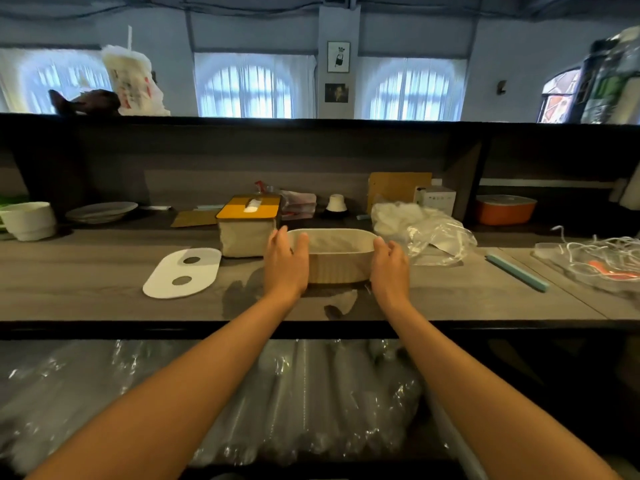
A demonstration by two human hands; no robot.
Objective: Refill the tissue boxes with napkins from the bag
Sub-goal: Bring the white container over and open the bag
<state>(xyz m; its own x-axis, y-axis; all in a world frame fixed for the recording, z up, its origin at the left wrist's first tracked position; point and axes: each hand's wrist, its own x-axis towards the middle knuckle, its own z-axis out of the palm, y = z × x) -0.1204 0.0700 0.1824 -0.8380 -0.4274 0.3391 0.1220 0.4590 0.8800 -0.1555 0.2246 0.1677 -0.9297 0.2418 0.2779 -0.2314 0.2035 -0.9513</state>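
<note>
Hands at both ends of open oval tissue box [337,263] on wooden counter [104,271].

Left hand [285,263] cupped against left end, fingers [282,239] gently curved, reaching rim; right hand [389,266] cupped against right end, fingers loosely curved around wall. Firm grip or mere touch: cannot tell. Oval white lid [183,271] with two holes flat, well left of left fingers. Yellow-topped tissue box [247,225] just beyond left fingertips. Clear napkin bag [420,230] just beyond right fingers.
</note>
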